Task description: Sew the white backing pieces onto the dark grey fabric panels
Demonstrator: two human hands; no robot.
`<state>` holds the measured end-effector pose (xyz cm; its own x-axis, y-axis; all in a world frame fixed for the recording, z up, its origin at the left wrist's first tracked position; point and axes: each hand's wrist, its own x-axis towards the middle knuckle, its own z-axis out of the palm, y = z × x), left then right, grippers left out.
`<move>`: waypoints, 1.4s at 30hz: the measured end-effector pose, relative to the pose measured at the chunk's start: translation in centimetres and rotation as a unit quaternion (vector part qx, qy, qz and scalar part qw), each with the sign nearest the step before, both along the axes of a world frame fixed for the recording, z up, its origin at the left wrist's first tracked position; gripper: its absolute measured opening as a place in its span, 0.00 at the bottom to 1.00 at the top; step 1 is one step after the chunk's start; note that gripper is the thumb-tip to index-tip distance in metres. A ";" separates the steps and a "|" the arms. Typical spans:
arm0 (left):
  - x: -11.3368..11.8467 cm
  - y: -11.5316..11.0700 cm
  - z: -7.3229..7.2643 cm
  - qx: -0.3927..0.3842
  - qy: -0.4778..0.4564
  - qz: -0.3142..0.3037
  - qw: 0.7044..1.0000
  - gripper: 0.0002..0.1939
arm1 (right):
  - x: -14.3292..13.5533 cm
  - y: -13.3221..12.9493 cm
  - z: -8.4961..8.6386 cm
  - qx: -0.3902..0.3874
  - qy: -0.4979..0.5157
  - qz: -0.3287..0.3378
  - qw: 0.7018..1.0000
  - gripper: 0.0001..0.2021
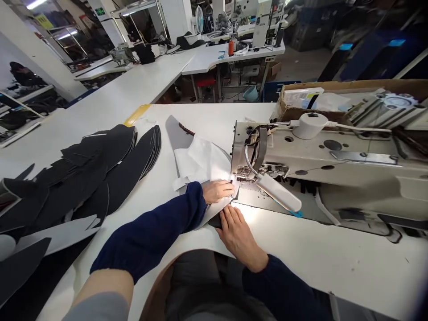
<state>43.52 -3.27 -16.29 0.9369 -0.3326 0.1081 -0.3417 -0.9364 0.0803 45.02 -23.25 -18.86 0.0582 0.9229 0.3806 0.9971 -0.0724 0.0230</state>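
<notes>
On the white table, a grey-and-white fabric piece (209, 158) lies partly under the head of a sewing machine (259, 171). My left hand (218, 191) is closed on this piece close to the needle area, fingers bent and pressed together; its underside is hidden. Just nearer to me, my right hand (239, 234) rests with fingers stretched out and flat over the edge of a dark fabric part (216, 221). Whether that dark part is joined to the pale piece I cannot tell. A white lamp (279, 191) on a bendable neck hangs beside the needle area.
Stacks of dark cut fabric pieces (117, 183) cover the left of the table. Pale pieces (58, 234) lie in front of them. Behind the machine stands a cardboard box (284, 100) with assorted items. A yellow strip (137, 115) lies at the table's far edge.
</notes>
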 end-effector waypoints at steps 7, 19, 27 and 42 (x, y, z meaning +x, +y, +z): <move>1.5 0.2 0.4 0.002 0.015 0.019 1.000 0.16 | 1.4 0.4 -0.5 -0.013 0.009 -0.013 1.000 0.23; 0.2 -2.8 2.3 -0.033 -0.003 0.217 0.976 0.16 | 3.1 0.6 -0.2 0.027 0.044 0.028 0.998 0.20; 2.7 -2.4 2.8 -0.075 0.064 0.358 0.929 0.11 | 3.2 0.6 -0.6 0.027 0.023 0.062 0.997 0.18; 3.7 -1.9 2.1 -0.162 0.078 0.342 0.922 0.08 | 2.6 2.0 -1.3 0.007 -0.034 0.098 0.995 0.17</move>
<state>47.20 -5.15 -14.19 0.9281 0.3680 -0.0561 0.3594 -0.8466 0.3925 47.61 -21.23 -20.21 -0.1485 0.9089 0.3898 0.9883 0.1219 0.0921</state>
